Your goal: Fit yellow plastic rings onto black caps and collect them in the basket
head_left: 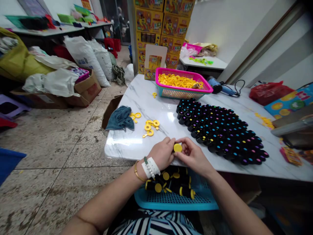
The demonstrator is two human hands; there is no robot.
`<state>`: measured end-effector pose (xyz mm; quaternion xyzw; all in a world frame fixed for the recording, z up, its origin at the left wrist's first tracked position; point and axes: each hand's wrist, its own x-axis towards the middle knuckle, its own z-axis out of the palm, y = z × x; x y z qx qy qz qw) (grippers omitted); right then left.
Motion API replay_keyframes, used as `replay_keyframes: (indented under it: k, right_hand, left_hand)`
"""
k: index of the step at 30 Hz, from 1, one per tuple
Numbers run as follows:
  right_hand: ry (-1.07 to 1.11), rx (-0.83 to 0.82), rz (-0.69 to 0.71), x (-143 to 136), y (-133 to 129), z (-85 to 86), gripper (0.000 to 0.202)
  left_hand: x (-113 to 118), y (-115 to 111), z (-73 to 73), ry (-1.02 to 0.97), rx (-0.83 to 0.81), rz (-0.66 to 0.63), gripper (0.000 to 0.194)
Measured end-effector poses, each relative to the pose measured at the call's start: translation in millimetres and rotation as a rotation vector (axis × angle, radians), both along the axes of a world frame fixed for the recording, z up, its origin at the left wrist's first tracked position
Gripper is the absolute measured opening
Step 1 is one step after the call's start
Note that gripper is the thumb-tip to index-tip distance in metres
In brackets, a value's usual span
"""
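Above the table's front edge, my left hand [161, 152] is closed round a small black bottle whose round yellow cap [177, 148] faces me. Most of the bottle's body is hidden by the fingers. My right hand [194, 156] pinches at the cap's right side, thumb below it and index finger above. Just below my hands, a blue plastic basket [176, 206] holds several black bottles with yellow caps [187, 192]. Loose yellow ring-shaped pieces [149, 127] lie on the table beyond my left hand. Black bottles with coloured dots in their tops [220, 127] stand packed together at right.
A pink basket [207, 87] full of yellow pieces stands at the back of the marble-patterned table [127, 143]. A dark blue cloth [120, 118] lies at its left edge. Stacked yellow cartons [149, 21] rise behind; a blue corded tool [226, 89] lies right.
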<state>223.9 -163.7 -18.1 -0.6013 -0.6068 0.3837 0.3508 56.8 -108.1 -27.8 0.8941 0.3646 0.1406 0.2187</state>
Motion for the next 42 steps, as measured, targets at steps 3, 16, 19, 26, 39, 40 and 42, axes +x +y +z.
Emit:
replay_keyframes:
  k: [3,16,19,26,39,40,42]
  right_hand:
    - [-0.09,-0.02,-0.016,-2.9,-41.3,-4.9,0.025]
    - [-0.143,0.12,-0.23,8.9,-71.3,-11.5,0.016]
    - [-0.163,0.216,-0.297,2.9,-65.1,-15.0,0.017]
    - [-0.708,0.265,-0.291,-11.5,-40.1,-14.1,0.044]
    - [-0.646,0.26,0.132,19.5,-51.5,-12.8,0.031]
    - [-0.638,0.257,0.166,21.5,-52.2,-10.1,0.034]
    - [-0.645,0.253,0.225,24.5,-52.9,-5.9,0.043]
  left_hand:
    - [-24.4,-3.3,2.8,-0.008,0.12,0.077,0.047]
    - [-17.2,7.0,-10.3,0.056,0.457,0.272,0.013]
    - [3.9,-5.3,-5.7,-0.105,0.338,0.229,0.012]
    - [48.9,4.2,8.4,-0.313,-0.088,0.091,0.018]
    - [106.8,45.5,13.8,0.038,0.359,-0.056,0.014]
    - [109.3,47.0,13.1,0.057,0.373,-0.061,0.013]
    - [111.3,48.5,12.5,0.075,0.393,-0.074,0.013]
